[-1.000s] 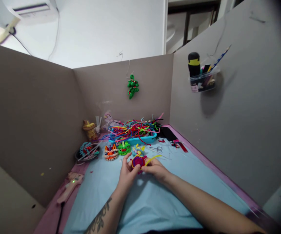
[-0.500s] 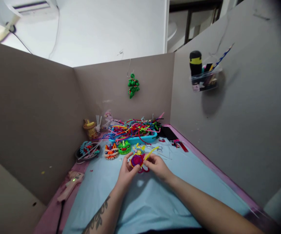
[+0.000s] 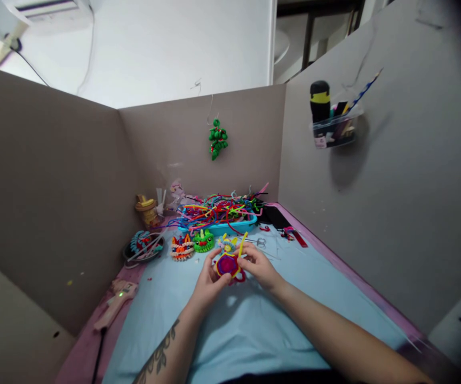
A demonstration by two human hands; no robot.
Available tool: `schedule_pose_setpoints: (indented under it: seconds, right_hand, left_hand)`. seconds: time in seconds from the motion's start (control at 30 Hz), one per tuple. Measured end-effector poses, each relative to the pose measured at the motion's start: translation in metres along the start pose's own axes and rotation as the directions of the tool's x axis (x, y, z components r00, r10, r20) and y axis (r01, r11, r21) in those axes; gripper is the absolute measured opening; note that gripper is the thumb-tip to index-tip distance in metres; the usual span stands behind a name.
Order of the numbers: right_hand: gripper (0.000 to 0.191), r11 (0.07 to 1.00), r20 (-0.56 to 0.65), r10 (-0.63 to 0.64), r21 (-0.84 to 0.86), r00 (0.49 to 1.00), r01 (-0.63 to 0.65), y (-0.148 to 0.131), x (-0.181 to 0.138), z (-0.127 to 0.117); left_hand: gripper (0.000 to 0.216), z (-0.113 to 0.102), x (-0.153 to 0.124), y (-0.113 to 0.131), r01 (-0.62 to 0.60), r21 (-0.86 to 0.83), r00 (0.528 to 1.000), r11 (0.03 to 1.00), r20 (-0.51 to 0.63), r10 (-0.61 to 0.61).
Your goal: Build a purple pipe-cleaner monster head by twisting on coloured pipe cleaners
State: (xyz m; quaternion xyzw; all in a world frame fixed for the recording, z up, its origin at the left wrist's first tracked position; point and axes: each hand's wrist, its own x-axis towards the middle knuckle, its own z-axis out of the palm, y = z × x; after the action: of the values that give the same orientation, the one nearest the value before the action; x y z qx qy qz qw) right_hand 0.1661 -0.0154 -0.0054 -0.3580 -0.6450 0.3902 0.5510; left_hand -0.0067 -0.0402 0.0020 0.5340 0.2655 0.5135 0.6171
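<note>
My left hand (image 3: 210, 276) grips a flat coiled pipe-cleaner piece (image 3: 227, 265), magenta and purple with a yellow rim, by its left and lower edge. At the piece's right side, my right hand (image 3: 257, 265) pinches a yellow pipe cleaner (image 3: 243, 244) that sticks upward and runs onto the rim. Red loops show below the piece. Just behind it sits a light blue and yellow pipe-cleaner figure (image 3: 227, 244), partly hidden. Left of that rest a green pipe-cleaner head (image 3: 204, 241) and an orange and white one (image 3: 181, 248).
A blue tray (image 3: 214, 229) heaped with pipe cleaners stands at the back. Scissors (image 3: 261, 242) lie behind my right hand. On the left are a dark bowl (image 3: 128, 253), a pink glue gun (image 3: 114, 308) and a brown cup (image 3: 149, 212). Grey partitions (image 3: 198, 160) surround the table.
The yellow pipe cleaner has swung from leaning right to nearly upright, with my right fingers shifting along it. The coiled piece has moved slightly right and turned a little.
</note>
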Motion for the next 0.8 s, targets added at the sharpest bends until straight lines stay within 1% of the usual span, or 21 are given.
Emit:
schedule_pose_setpoints:
  seconds: [0.07,0.17,0.23,0.27,0.3,0.33,0.37,0.4,0.43,0.47,0.5,0.57,0.63,0.7,0.8]
  right_hand:
    - [0.025,1.000,0.008,-0.011,0.017,1.000,0.011,0.000,0.001,-0.001]
    - [0.031,0.999,0.006,-0.018,0.037,1.000,0.018,-0.003,0.002,0.000]
    - [0.033,0.999,-0.003,-0.024,0.039,1.000,0.024,-0.005,0.002,0.000]
    - [0.033,0.999,-0.021,-0.035,0.029,0.999,0.035,-0.006,0.002,0.000]
    - [0.032,0.998,-0.063,-0.054,0.010,0.997,0.055,-0.007,0.002,0.000]
    - [0.030,0.997,-0.122,-0.080,-0.022,0.989,0.078,-0.008,0.001,0.000]
    - [0.028,0.993,-0.188,-0.113,-0.063,0.976,0.102,-0.009,0.001,-0.001]
    - [0.026,0.986,-0.251,-0.149,-0.111,0.957,0.125,-0.011,0.000,-0.001]
    - [0.023,0.976,-0.296,-0.187,-0.160,0.937,0.145,-0.013,0.000,-0.001]
    - [0.021,0.966,-0.320,-0.222,-0.203,0.921,0.163,-0.014,-0.001,-0.001]
    - [0.018,0.955,-0.319,-0.250,-0.235,0.914,0.179,-0.016,-0.003,0.000]
    - [0.015,0.944,-0.282,-0.278,-0.258,0.918,0.207,-0.018,-0.005,0.002]
    - [0.013,0.947,-0.229,-0.272,-0.238,0.935,0.217,-0.018,-0.007,0.006]
    - [0.013,0.955,-0.169,-0.251,-0.205,0.953,0.215,-0.017,-0.008,0.011]
    - [0.015,0.970,-0.122,-0.203,-0.158,0.972,0.183,-0.015,-0.009,0.015]
  left_hand:
    - [0.073,0.001,-0.001,0.000,-0.005,0.020,1.000,1.000,0.027,0.005]
    - [0.070,0.001,-0.002,0.000,-0.028,0.061,0.997,0.998,0.070,0.024]
    - [0.067,0.000,-0.002,-0.002,-0.059,0.126,0.997,0.990,0.065,0.051]
    - [0.065,-0.002,-0.001,-0.003,-0.086,0.187,0.996,0.979,0.027,0.083]
    - [0.063,-0.004,0.000,-0.004,-0.115,0.263,0.991,0.958,-0.036,0.129]
    - [0.060,-0.005,0.001,-0.005,-0.137,0.345,0.975,0.928,-0.119,0.188]
    - [0.056,-0.007,0.002,-0.006,-0.143,0.415,0.949,0.898,-0.200,0.244]
    - [0.054,-0.008,0.004,-0.007,-0.134,0.459,0.923,0.878,-0.266,0.279]
    - [0.052,-0.008,0.004,-0.007,-0.115,0.467,0.910,0.877,-0.304,0.282]
    - [0.053,-0.007,0.005,-0.007,-0.095,0.440,0.914,0.893,-0.316,0.253]
    - [0.056,-0.006,0.005,-0.007,-0.074,0.386,0.933,0.920,-0.300,0.201]
    - [0.067,0.001,0.004,-0.007,-0.018,0.233,0.970,0.972,-0.233,0.074]
    - [0.079,0.008,0.003,-0.006,0.039,0.081,0.981,0.996,-0.194,-0.023]
    - [0.085,0.013,0.002,-0.005,0.051,-0.023,0.978,0.998,-0.201,-0.054]
    - [0.086,0.013,0.001,-0.005,0.041,-0.065,0.970,0.997,-0.239,-0.055]
